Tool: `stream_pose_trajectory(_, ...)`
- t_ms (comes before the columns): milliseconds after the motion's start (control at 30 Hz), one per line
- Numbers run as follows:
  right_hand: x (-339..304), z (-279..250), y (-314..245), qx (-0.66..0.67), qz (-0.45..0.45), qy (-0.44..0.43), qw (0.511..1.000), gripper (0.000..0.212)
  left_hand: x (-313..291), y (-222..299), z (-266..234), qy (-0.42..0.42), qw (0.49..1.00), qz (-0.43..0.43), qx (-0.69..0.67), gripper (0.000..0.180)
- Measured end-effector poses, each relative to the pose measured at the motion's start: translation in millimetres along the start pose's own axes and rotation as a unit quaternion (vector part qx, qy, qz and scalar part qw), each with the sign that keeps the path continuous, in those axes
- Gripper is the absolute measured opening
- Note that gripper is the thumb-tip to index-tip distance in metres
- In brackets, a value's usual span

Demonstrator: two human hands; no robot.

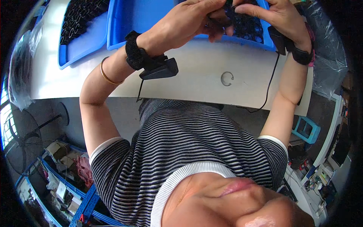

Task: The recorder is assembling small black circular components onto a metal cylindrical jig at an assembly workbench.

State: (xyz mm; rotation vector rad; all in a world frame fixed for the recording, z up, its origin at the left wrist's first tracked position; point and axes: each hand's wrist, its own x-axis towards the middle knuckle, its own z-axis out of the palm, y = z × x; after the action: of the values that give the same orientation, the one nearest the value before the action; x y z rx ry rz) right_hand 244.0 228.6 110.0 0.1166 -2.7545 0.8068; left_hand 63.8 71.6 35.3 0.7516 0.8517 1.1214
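Observation:
Both hands meet at the top of the head view, over a blue tray (267, 41) holding many dark rings (249, 28). My left hand (193, 20) has its fingers curled and drawn together. Whatever sits between those fingertips is dark and partly cut off by the upper edge. My right hand (281, 17) comes in from the other side, thumb stretched toward the left fingertips and closed in a pinch. What it grips cannot be made out. Nearer to me, a single open-ended retaining ring (227, 78) lies on the white tabletop (196, 72).
Left of the hands is a blue tray (121, 22) with a bare bottom showing. Beyond it, another blue tray (85, 53) holds black rings (77, 19). Black cables (273, 77) hang from devices strapped to both wrists. Clear plastic sheeting (325, 49) lies at the right.

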Motion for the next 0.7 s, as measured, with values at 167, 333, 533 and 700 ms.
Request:
stream_pose_trajectory(167,1.5,0.7,11.0,0.034,-0.02,-0.034,0.999,0.013,0.9,-2.1,-5.8,0.0,1.0,0.011,-0.005,0.04)
stream_pose_trajectory(333,1.5,-2.2,10.8,0.03,-0.026,-0.034,0.999,0.013,0.8,0.1,-4.3,-0.005,1.0,0.017,-0.015,0.039)
stream_pose_trajectory(533,2.1,2.6,10.2,0.06,-0.005,-0.011,0.998,0.013,1.1,0.4,-3.0,-0.012,1.0,0.019,-0.01,0.038)
stream_pose_trajectory(700,3.9,2.0,7.5,0.011,-0.026,-0.019,0.999,0.013,1.0,1.6,-1.3,-0.012,1.0,0.012,-0.007,0.038)
